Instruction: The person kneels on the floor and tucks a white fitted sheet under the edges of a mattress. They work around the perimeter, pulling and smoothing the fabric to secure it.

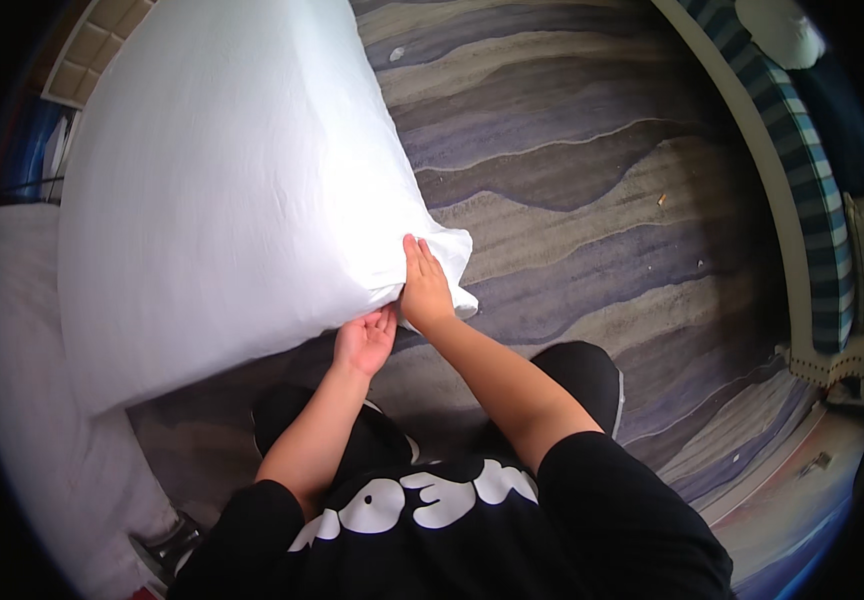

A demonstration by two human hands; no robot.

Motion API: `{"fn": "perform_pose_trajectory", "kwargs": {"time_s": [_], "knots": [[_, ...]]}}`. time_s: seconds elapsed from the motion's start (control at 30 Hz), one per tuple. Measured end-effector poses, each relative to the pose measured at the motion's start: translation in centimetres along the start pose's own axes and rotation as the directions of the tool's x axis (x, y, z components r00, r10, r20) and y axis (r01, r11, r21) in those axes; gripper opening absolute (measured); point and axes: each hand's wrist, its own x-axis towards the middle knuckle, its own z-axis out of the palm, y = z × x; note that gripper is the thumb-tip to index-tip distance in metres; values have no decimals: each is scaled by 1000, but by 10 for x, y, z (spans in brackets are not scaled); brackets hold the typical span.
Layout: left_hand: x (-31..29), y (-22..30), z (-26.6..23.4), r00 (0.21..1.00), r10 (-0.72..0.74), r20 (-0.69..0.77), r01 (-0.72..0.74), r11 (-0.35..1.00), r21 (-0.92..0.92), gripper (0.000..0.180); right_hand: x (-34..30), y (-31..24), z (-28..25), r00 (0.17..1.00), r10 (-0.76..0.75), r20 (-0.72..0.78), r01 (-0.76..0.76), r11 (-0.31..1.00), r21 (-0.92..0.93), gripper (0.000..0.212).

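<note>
A white sheet [222,180] is drawn over a bed mattress, smooth on top, with loose folds of cloth [455,262] sticking out at its near right corner. My right hand [426,290] lies against the side of that corner, fingers stretched out and flat on the fabric. Just to the left, my left hand [365,342] is turned palm up beneath the corner's lower edge. Its fingers are extended, with the tips close to or under the cloth. Neither hand visibly clutches the sheet. What lies under the corner is hidden.
Patterned grey and purple carpet [542,150] stretches right of the bed, with small bits of litter on it. A seat with a blue striped cushion [817,200] runs along the right side. More white bedding [17,320] shows at the left, and a padded headboard [102,45] stands top left.
</note>
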Motion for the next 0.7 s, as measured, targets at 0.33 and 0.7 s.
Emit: {"fn": "perform_pose_trajectory", "kwargs": {"time_s": [0.33,0.7], "knots": [[2,11,-5,965,-113,239,99,993,71,54,-27,22,7,996,10,-92,-18,996,-86,73],[-37,35,7,886,-162,435,133,986,96,53,-12,-24,60,978,118,-171,-132,988,-75,64]]}}
